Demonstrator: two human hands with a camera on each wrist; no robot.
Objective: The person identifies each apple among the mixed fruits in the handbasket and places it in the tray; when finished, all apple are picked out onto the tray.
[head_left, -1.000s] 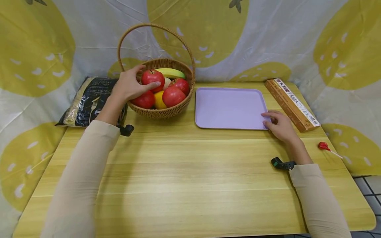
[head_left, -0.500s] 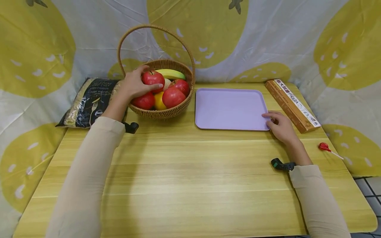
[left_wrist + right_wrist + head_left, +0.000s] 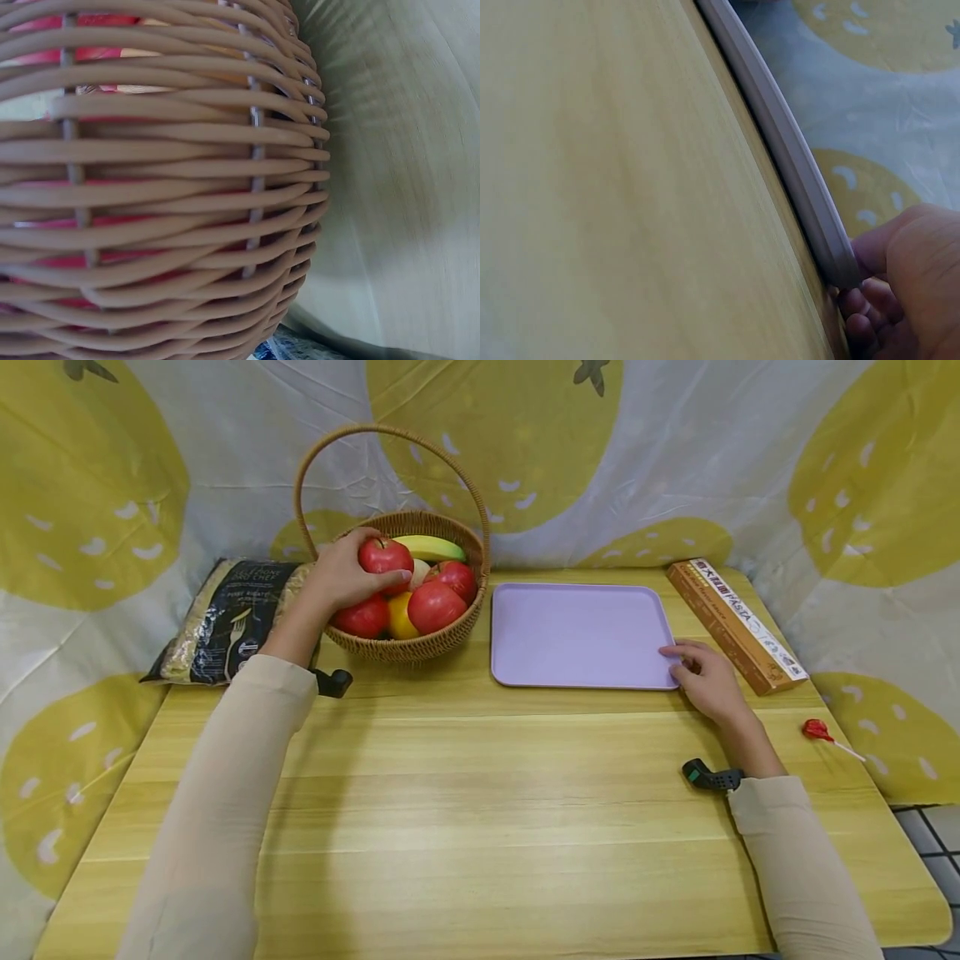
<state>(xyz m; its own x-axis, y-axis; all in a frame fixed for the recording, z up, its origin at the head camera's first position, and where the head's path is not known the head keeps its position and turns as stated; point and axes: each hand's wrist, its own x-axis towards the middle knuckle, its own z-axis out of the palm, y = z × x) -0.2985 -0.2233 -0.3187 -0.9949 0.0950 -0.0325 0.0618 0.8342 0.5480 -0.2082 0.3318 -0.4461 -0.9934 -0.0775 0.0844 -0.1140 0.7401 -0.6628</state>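
My left hand (image 3: 348, 570) grips a red apple (image 3: 387, 558) at the left of the wicker basket (image 3: 401, 648), thumb in front and fingers behind. More red apples (image 3: 437, 606), a banana (image 3: 429, 547), a yellow fruit (image 3: 402, 617) and a pale round one lie around it. In the left wrist view the basket's weave (image 3: 165, 154) hides the hand. My right hand (image 3: 705, 677) pinches the near right corner of a lilac tray (image 3: 581, 635). The right wrist view has the thumb against the tray's rim (image 3: 791, 157) and curled fingers below.
A black pasta bag (image 3: 243, 618) lies left of the basket. Right of the tray is a brown pasta box (image 3: 738, 627), with a red lollipop (image 3: 816, 729) nearer the table's right edge. A patterned cloth (image 3: 540, 460) hangs behind the wooden table (image 3: 480, 810).
My left hand has moved slightly right and settled closer around the apple, its forearm shifting right too. The right hand and the tray look the same.
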